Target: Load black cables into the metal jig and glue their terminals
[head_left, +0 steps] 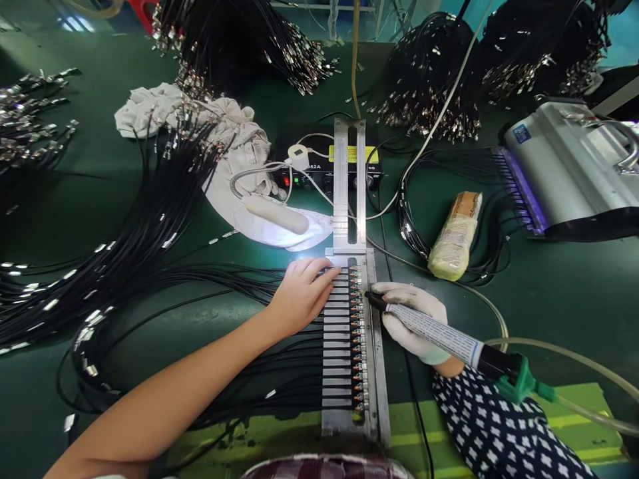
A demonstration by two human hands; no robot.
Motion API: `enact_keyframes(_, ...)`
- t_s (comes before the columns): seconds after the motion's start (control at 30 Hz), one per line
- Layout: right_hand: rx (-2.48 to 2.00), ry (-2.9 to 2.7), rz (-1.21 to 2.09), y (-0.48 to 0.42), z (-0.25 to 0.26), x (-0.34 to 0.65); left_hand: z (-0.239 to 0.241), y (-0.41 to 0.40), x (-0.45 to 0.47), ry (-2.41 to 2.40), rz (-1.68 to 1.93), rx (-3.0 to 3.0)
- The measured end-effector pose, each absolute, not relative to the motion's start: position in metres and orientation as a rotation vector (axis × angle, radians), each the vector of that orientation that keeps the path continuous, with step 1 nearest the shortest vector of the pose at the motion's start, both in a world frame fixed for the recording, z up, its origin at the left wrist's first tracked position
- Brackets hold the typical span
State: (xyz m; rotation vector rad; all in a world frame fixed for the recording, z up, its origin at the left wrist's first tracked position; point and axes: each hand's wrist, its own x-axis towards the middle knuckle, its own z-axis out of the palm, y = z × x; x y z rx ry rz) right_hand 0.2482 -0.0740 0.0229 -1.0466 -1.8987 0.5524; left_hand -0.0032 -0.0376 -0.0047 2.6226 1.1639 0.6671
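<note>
We rested bare L hand (299, 299) on metal jig (337, 419) w/ blk cables (234, 274), couldn't tell its grip, clenched syringe (449, 339) in gloved R hand (424, 303), tip nr connectors (357, 332)

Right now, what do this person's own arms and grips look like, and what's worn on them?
The left grip is bare: no glove, and no sleeve on the visible left forearm. The right grip wears a white glove with some greyish smudges; a little bare wrist shows, then a dark sleeve printed with small white cross-like shapes.
</note>
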Motion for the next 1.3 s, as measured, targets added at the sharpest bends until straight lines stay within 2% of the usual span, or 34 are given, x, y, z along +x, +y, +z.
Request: enact_keyframes(1.3, -1.074, -1.898, 0.556, -0.085, 0.023, 0.247, -0.006, -0.038, -0.004, 1.179, 0.662, 2.613)
